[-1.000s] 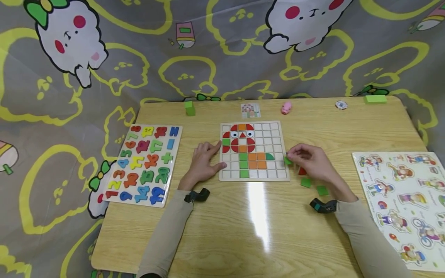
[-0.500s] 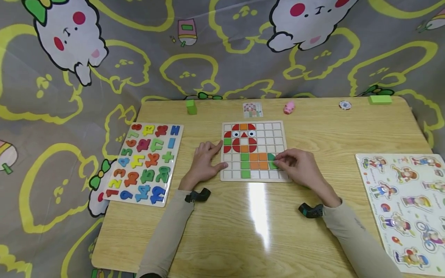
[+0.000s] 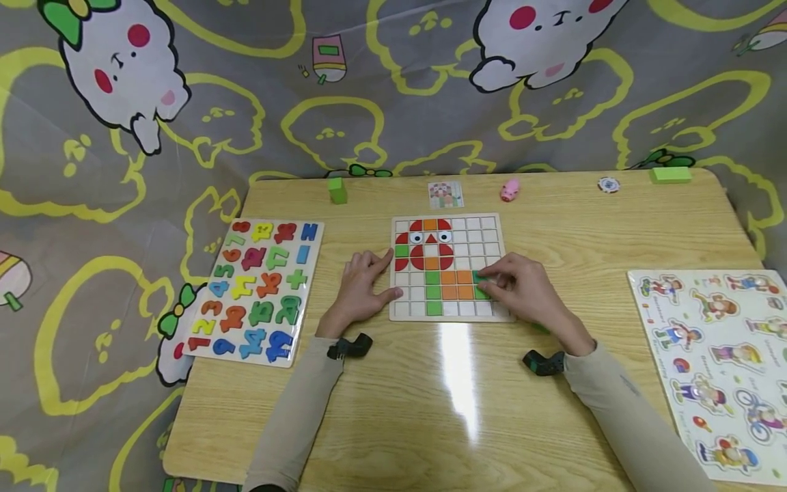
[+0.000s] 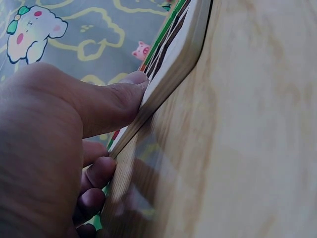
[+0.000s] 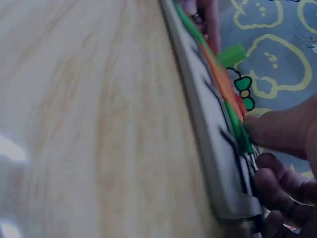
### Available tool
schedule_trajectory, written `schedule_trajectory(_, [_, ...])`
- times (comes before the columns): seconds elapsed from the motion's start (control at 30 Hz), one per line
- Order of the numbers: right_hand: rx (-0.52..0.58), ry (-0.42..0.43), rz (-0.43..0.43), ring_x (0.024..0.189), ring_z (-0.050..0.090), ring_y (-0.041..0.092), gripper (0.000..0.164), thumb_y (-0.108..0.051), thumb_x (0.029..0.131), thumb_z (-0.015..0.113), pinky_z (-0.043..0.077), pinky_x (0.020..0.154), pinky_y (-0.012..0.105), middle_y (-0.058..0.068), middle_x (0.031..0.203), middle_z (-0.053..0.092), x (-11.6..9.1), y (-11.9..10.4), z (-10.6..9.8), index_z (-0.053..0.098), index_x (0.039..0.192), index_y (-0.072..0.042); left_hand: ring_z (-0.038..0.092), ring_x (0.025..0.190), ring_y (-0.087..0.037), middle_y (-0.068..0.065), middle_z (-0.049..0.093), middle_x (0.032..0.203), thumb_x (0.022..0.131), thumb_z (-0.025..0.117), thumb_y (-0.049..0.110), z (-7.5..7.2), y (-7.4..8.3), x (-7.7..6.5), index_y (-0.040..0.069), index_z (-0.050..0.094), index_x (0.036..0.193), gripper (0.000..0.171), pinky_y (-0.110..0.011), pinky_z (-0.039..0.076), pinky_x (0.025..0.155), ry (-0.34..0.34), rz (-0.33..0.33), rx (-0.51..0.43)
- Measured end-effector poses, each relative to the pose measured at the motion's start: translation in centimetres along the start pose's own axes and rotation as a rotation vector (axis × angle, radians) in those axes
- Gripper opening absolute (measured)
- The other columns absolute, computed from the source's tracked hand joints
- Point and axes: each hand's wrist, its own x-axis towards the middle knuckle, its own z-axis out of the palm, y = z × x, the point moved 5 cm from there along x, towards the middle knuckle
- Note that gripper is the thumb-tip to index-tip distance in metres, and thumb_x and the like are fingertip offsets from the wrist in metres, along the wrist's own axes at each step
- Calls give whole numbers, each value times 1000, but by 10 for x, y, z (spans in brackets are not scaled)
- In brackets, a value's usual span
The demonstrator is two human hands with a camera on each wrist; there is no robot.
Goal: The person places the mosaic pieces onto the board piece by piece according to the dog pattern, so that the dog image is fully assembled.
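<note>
A square wooden grid board (image 3: 476, 239) lies mid-table, with red, orange, green and eye-printed tiles on part of its grid. My left hand (image 3: 364, 290) rests against its left edge with thumb and index finger spread; in the left wrist view the thumb (image 4: 116, 101) presses on the rim. My right hand (image 3: 529, 290) reaches over the board's lower right and pinches a green tile (image 3: 481, 292) beside the orange tiles (image 3: 458, 285). In the right wrist view the thumb touches a green tile (image 5: 238, 131) at the board's surface. The fingers partly hide these cells.
A number puzzle (image 3: 267, 273) lies at left, a figure puzzle (image 3: 707, 348) at right. Along the back are a green block (image 3: 337, 191), a picture card (image 3: 445, 195), a pink pig (image 3: 509, 190), a chip (image 3: 609, 184) and another green block (image 3: 671, 175).
My right hand has moved left from beside the board onto its lower right grid, bringing a green tile. Over the last half second its fingers shift slightly there. The left hand stays put.
</note>
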Motion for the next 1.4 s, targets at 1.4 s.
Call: schedule_trajectory(1.4, [222,-62,175,72,61,18,19,-17,99,61,47,63,22,5,94,68,-32,13,-26,69,115,-13,34,95,-20,-1,48,110,87,71,48,-1,1,-1,19,37,153,79,-36,26,86,1,-16,-6])
